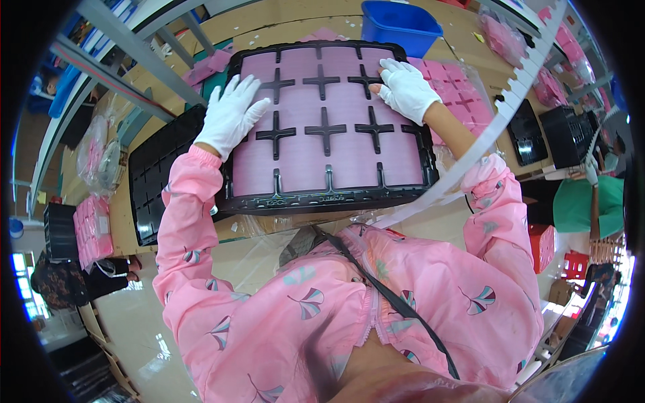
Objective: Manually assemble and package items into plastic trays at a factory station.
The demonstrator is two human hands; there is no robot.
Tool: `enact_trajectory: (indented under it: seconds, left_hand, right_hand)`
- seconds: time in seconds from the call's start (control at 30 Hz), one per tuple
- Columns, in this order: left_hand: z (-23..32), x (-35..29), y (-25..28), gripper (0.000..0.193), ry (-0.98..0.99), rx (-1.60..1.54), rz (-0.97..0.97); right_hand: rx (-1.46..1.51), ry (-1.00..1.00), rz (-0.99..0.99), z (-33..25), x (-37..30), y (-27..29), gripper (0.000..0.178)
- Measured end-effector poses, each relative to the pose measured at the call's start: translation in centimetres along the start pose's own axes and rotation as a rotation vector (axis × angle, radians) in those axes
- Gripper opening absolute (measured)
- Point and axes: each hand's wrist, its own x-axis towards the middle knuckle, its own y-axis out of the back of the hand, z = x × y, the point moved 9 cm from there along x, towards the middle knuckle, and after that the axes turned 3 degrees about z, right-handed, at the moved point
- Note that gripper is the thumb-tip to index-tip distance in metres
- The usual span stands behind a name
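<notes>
A black plastic tray point(322, 203) lies on the table before me, its raised black crosses showing through a lilac foam sheet point(302, 171) that fills it. My left hand point(232, 114), in a white glove, rests at the tray's left side, thumb and fingertips reaching over the sheet. It is open, with nothing in it. My right hand point(408, 91), also gloved in white, lies over the upper right edge of the tray. Its fingers are stretched out, the thumb apart and bare at the tip; it holds nothing.
A second black tray point(158, 174) leans at the left. Pink cut foam sheets point(460, 94) in clear plastic lie to the right, and a blue bin point(401, 27) stands behind. A white notched strip point(497, 127) crosses by my right forearm. Metal frame bars point(144, 57) rise at left.
</notes>
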Motion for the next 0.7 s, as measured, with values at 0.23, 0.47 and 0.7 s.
enact_trajectory:
  seconds: [0.23,0.47,0.7]
  left_hand:
    - [0.2,2.5,-1.7,0.066,-0.013,-0.086,-0.179]
    - [0.2,5.6,-2.3,0.076,0.027,-0.045,-0.317]
    - [-0.6,7.8,-4.3,0.085,0.026,-0.033,-0.253]
  right_hand:
    - [0.050,0.018,0.022,-0.7,1.6,-0.7,0.055]
    - [0.028,-0.052,-0.051,1.2,3.9,-2.5,0.060]
    - [0.017,-0.116,-0.038,1.9,4.4,-3.2,0.065]
